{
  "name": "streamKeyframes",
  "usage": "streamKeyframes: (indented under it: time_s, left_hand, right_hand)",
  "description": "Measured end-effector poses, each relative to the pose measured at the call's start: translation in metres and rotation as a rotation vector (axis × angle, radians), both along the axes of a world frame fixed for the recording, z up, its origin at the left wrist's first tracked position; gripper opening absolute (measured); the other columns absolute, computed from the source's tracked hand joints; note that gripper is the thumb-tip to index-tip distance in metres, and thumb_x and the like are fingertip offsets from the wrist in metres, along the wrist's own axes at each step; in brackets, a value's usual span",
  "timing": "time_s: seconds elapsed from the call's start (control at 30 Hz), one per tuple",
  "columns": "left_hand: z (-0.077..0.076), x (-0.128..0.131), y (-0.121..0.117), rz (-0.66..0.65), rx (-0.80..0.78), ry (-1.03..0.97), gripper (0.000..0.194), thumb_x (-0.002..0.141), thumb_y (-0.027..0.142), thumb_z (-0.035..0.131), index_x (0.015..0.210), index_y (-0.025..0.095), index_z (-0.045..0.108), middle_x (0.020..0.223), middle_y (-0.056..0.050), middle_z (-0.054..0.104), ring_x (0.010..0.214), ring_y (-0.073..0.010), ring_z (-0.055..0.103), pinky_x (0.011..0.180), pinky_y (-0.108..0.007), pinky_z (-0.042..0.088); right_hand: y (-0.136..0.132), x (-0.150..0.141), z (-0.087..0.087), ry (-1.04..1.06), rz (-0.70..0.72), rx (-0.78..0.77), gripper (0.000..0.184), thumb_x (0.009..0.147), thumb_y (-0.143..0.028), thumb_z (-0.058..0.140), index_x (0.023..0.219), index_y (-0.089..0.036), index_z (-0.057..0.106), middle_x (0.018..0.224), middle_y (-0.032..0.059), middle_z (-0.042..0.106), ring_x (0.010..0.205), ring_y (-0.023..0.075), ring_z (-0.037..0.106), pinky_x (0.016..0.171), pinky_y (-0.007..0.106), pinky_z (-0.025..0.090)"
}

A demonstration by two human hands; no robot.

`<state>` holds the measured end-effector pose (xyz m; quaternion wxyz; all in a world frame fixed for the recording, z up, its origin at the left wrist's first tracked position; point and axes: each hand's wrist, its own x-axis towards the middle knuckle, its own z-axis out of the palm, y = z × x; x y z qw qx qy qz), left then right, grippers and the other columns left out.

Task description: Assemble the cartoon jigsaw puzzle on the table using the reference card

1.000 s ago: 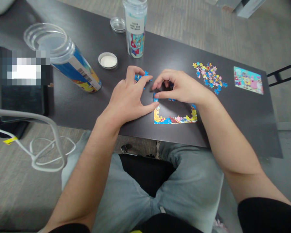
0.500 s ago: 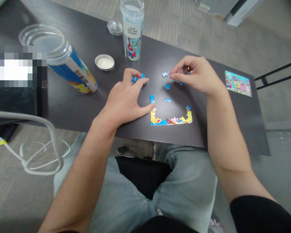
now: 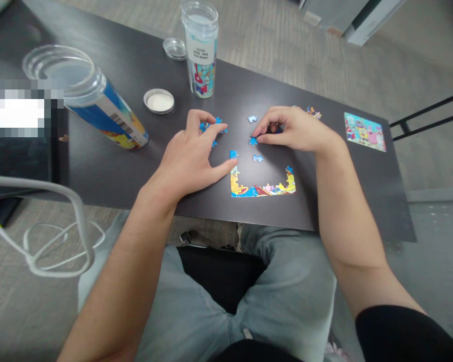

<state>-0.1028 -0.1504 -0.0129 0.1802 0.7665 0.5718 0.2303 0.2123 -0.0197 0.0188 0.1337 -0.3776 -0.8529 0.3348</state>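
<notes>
Right hand at a blue piece, far of the puzzle border!
Its grip touches, clamping unclear; left hand, grip apart, could split the border by a thumb nudge.

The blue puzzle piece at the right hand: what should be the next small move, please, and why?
Probably, the right hand should slide the blue puzzle piece towards the unfinished puzzle border to compare its shape: its fingertips are at this piece, and the border lacks its far side and has blue at its left end.
</notes>
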Motion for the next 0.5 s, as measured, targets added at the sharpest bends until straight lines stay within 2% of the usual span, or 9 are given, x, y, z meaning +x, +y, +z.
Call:
streamKeyframes:
  time_s: [0.13,0.27,0.5]
  left_hand:
    - [0.001,0.0,0.0,0.006,0.0,-0.03,0.069,0.104,0.055,0.087,0.169,0.034,0.074,0.179,-0.016,0.061,0.129,-0.035,0.082,0.127,-0.061,0.071]
    - [-0.001,-0.002,0.0,-0.003,0.001,-0.013,0.068,0.104,0.053,0.087,0.168,0.033,0.073,0.18,-0.017,0.061,0.128,-0.0349,0.083,0.125,-0.06,0.071]
    - [-0.002,-0.001,0.001,0.002,0.008,0.0,0.066,0.105,0.051,0.086,0.167,0.032,0.074,0.178,-0.018,0.063,0.125,-0.0349,0.083,0.124,-0.061,0.072]
  right_hand:
    - [0.001,-0.001,-0.003,-0.006,0.009,-0.016,0.037,0.091,-0.067,0.109,0.108,-0.036,0.099,0.109,0.0044,0.092,0.096,0.0304,0.074,0.093,0.051,0.064]
    - [-0.001,-0.002,-0.003,0.002,0.011,-0.013,0.038,0.089,-0.067,0.113,0.102,-0.035,0.097,0.11,0.0047,0.092,0.096,0.0304,0.074,0.095,0.052,0.064]
    - [-0.01,-0.014,-0.002,-0.006,0.056,-0.04,0.039,0.088,-0.066,0.113,0.096,-0.033,0.092,0.101,0.0031,0.085,0.092,0.0275,0.068,0.089,0.048,0.06]
